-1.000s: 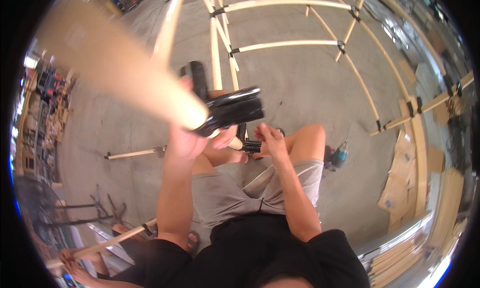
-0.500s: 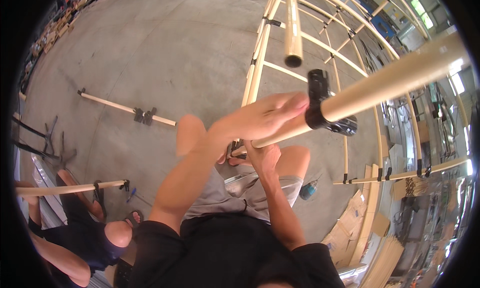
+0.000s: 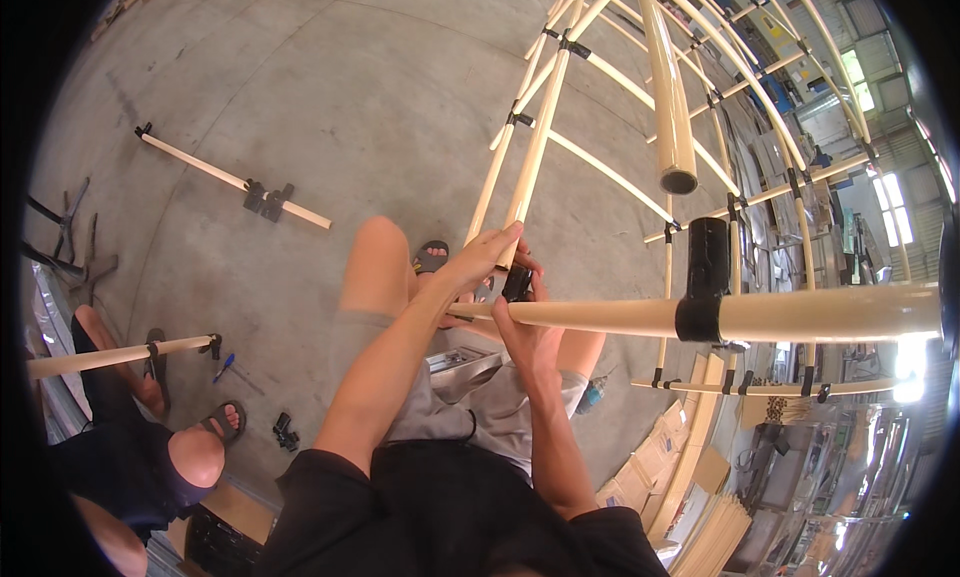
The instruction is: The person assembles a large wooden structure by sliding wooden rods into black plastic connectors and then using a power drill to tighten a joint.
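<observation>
Two holds are showing at the frame's centre: the left hand (image 3: 487,259) is gripping the lower end of a slanting pole (image 3: 542,145); the right hand (image 3: 530,339) is clasping a pole (image 3: 640,317) extending rightward, a black connector (image 3: 517,284) showing between.

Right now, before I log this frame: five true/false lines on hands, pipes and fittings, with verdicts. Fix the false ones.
1. The right hand grips the long cream pipe that runs toward the right edge. True.
2. That pipe carries no connector. False: a black connector is fitted around it.
3. The left hand is at the lower end of a slanting pole. True.
4. A loose black fitting lies on the floor at the person's left. True.
5. No pipe lies on the floor. False: a short pipe lies there, toward the left of the view.
</observation>
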{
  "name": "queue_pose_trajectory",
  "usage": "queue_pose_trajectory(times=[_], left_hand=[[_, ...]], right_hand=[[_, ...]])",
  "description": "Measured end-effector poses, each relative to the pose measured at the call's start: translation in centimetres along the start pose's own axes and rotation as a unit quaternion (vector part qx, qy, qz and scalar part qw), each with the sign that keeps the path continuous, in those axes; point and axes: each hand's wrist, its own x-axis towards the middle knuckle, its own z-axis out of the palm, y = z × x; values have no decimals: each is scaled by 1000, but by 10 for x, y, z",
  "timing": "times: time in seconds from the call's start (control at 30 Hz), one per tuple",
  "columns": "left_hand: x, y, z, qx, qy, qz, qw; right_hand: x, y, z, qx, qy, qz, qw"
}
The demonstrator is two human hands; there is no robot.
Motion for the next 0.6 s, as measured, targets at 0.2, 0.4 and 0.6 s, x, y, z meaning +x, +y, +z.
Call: queue_pose_trajectory(times=[0.2,0.4,0.6], left_hand=[[-5,15,9,-59,-24,-53,997],[-3,7,3,-74,-68,-47,994],[-2,4,-10,-54,-93,-84,991]], right_hand=[[-4,16,-2,-49,-13,-113,992],[0,8,6,-6,-14,-118,993],[-4,5,23,21,35,-65,997]])
